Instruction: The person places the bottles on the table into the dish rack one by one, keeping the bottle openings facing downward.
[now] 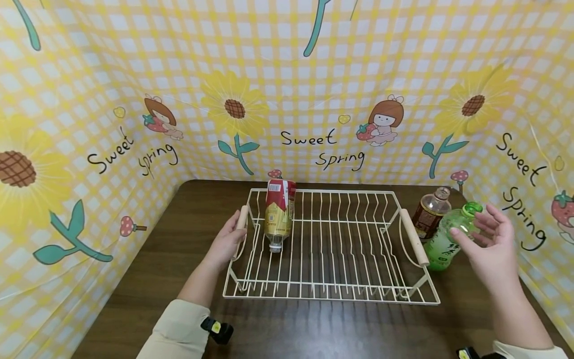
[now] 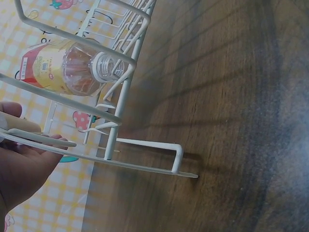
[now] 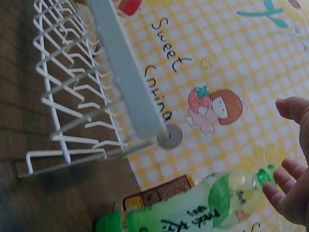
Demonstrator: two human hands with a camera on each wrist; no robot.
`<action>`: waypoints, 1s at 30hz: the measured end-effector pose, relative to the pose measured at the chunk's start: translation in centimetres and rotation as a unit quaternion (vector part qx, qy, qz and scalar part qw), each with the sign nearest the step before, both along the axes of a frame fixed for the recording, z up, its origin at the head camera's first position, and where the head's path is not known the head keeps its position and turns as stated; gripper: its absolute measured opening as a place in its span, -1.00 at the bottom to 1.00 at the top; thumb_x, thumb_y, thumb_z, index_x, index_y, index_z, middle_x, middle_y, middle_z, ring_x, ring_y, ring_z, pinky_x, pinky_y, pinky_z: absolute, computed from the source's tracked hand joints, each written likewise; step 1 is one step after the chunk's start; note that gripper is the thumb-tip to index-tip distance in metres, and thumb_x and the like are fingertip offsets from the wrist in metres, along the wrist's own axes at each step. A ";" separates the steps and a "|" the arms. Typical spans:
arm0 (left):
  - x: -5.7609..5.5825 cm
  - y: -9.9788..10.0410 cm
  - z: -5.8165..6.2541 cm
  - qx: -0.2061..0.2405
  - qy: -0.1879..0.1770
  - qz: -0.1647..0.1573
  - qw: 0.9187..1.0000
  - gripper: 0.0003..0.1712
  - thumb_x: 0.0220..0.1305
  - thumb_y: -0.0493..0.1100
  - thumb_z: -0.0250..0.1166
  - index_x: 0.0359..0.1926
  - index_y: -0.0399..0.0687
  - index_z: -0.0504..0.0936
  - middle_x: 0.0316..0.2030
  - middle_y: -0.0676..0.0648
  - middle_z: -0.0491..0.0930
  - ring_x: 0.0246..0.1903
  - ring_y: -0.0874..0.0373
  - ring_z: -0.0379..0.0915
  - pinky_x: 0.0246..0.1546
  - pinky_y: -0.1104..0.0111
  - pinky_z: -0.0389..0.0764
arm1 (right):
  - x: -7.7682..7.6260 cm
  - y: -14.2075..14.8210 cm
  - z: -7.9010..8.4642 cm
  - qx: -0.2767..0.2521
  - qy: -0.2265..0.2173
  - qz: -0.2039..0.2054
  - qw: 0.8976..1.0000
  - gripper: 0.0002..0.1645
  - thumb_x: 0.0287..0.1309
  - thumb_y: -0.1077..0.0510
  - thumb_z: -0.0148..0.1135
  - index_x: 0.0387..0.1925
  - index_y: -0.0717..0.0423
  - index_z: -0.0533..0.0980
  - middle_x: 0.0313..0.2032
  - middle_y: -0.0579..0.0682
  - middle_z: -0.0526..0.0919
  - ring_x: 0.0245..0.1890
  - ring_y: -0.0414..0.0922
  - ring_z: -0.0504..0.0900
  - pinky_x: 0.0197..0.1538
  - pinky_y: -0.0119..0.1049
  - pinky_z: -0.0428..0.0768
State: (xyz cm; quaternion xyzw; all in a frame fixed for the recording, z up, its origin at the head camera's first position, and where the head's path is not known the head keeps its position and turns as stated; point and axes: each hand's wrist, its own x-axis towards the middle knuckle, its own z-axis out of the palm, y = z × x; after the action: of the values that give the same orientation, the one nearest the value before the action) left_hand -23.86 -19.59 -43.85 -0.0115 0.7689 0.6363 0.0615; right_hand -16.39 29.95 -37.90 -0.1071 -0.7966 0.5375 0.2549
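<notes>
My left hand grips the left wooden handle of a cream wire dish rack; in the left wrist view its thumb and fingers lie on either side of that handle. Inside the rack's left end lies a clear bottle with a red and yellow label, its mouth toward me. To the right of the rack, my right hand is beside a green bottle, fingers spread and thumb apart. The right wrist view shows the fingertips close to the green bottle's neck; whether they touch, I cannot tell.
A brown-labelled clear bottle stands behind the green one, by the rack's right handle. Dark wood tabletop lies under everything. A yellow checked cloth with flower prints hangs behind the table and along both sides.
</notes>
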 end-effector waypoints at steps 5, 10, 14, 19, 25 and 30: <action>-0.1 0.0 0.0 0.008 0.000 -0.002 1.000 -0.19 0.37 -0.37 -0.08 0.54 -0.25 -0.23 0.56 -0.25 -0.23 0.46 -0.15 -0.05 0.47 0.06 0.10 | -0.1 0.6 -0.6 -0.017 0.009 -0.051 0.998 -0.10 0.07 0.34 0.32 0.41 0.01 0.16 -0.05 -0.44 0.35 -0.04 -0.45 0.35 -0.08 -0.72 0.34; -0.1 0.1 0.0 0.009 0.003 -0.003 1.000 -0.19 0.37 -0.37 -0.09 0.54 -0.27 -0.24 0.55 -0.27 -0.22 0.44 -0.13 -0.01 0.46 0.08 0.11 | -0.5 1.4 -2.0 0.015 0.003 -0.075 0.997 -0.09 0.05 0.25 0.37 0.42 0.04 0.18 0.02 -0.45 0.29 -0.01 -0.49 0.28 0.03 -0.66 0.29; 0.0 0.1 0.1 0.007 0.005 -0.004 1.000 -0.19 0.37 -0.37 -0.08 0.53 -0.28 -0.24 0.55 -0.26 -0.24 0.45 -0.14 -0.05 0.47 0.06 0.10 | -0.9 1.8 -3.1 0.029 -0.019 -0.079 0.996 -0.04 0.05 0.21 0.38 0.44 0.03 0.13 0.17 -0.24 0.32 0.12 -0.31 0.31 0.17 -0.50 0.30; 0.1 0.0 0.1 0.000 0.001 -0.008 1.000 -0.19 0.38 -0.35 -0.09 0.54 -0.27 -0.25 0.56 -0.25 -0.28 0.47 -0.15 -0.10 0.47 0.04 0.07 | -1.5 2.1 -4.2 0.019 -0.066 -0.068 0.995 0.04 0.08 0.16 0.37 0.49 -0.07 0.00 0.28 -0.10 0.24 0.25 -0.14 0.26 0.30 -0.35 0.29; 0.1 0.0 0.3 -0.005 0.000 -0.011 1.000 -0.19 0.39 -0.36 -0.10 0.54 -0.26 -0.27 0.55 -0.27 -0.29 0.48 -0.18 -0.13 0.48 0.03 0.06 | -2.3 2.2 -5.0 0.003 -0.099 -0.055 0.994 0.08 0.11 0.13 0.37 0.49 -0.13 -0.08 0.36 0.00 0.24 0.28 -0.07 0.29 0.34 -0.40 0.30; 0.2 0.0 0.4 -0.005 0.000 -0.009 1.000 -0.19 0.39 -0.35 -0.09 0.54 -0.25 -0.26 0.56 -0.25 -0.30 0.48 -0.16 -0.14 0.48 0.03 0.06 | -2.5 2.0 -5.5 -0.008 -0.111 -0.062 0.992 0.11 0.08 0.12 0.40 0.49 -0.18 -0.09 0.33 -0.03 0.24 0.24 -0.06 0.31 0.30 -0.37 0.32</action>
State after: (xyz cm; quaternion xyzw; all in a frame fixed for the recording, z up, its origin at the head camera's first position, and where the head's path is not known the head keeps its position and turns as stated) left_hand -23.70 -19.58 -43.46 -0.0043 0.7722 0.6318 0.0672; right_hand -18.93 31.97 -43.37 -0.2175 -0.8075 0.5116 0.1974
